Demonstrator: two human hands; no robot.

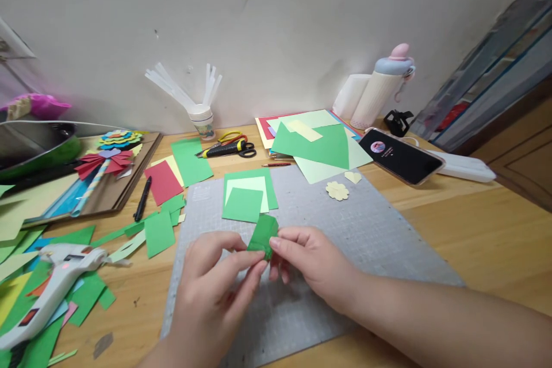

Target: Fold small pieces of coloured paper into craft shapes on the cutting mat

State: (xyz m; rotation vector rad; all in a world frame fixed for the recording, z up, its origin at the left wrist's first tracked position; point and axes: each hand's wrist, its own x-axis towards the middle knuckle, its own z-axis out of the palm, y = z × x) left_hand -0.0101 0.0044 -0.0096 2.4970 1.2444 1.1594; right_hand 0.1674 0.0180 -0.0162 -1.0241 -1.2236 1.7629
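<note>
A small folded piece of green paper (264,234) is pinched between both hands above the grey cutting mat (345,224). My left hand (219,282) grips its lower left edge with thumb and fingers closed. On the other side, my right hand (310,256) holds the right edge between thumb and index finger. Just beyond them, a green paper square (244,204) overlaps a pale green sheet (265,187) on the mat. A cream scalloped paper flower (337,190) and a cream paper heart (353,176) lie at the mat's far right.
A white glue gun (56,276) rests on paper scraps at left. Scissors (228,148), a black pen (142,199) and a cup of white sticks (201,121) stand or lie toward the wall. Stacked paper (319,144), a phone (401,156) and a bottle (379,89) occupy the back right.
</note>
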